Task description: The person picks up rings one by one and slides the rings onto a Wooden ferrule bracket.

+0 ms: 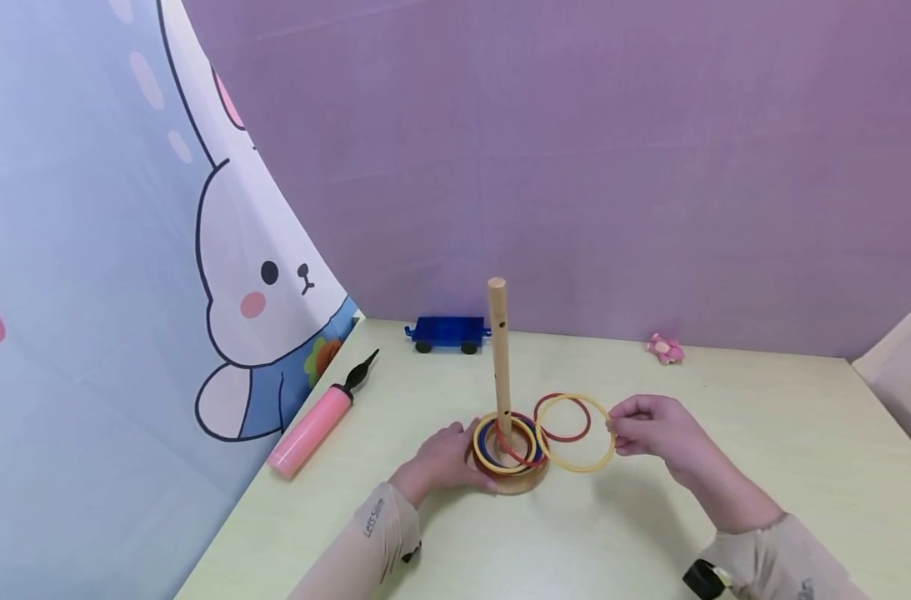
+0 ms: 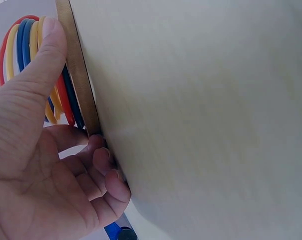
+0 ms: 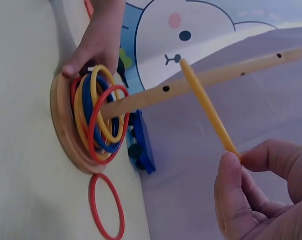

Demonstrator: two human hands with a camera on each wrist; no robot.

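A wooden ring-toss stand has an upright post point(image 1: 501, 358) on a round base point(image 1: 528, 483). Stacked around the post's foot are several rings point(image 3: 86, 102) in red, yellow and blue, the topmost red one lying tilted. My left hand point(image 1: 449, 458) grips the left side of the base, its thumb point(image 2: 51, 47) over the edge by the rings. Between thumb and fingers, my right hand point(image 1: 658, 433) pinches a yellow ring point(image 3: 208, 107), held in the air right of the post. A single red ring point(image 1: 563, 439) lies on the table beside the base, partly behind the yellow one in the head view.
At the left edge of the table lies a pink hand pump point(image 1: 316, 429) with a black nozzle. A blue toy wagon point(image 1: 449, 332) stands behind the post. Far back on the right sits a small pink toy figure point(image 1: 665, 348). Fabric curtains point(image 1: 613, 167) border the table.
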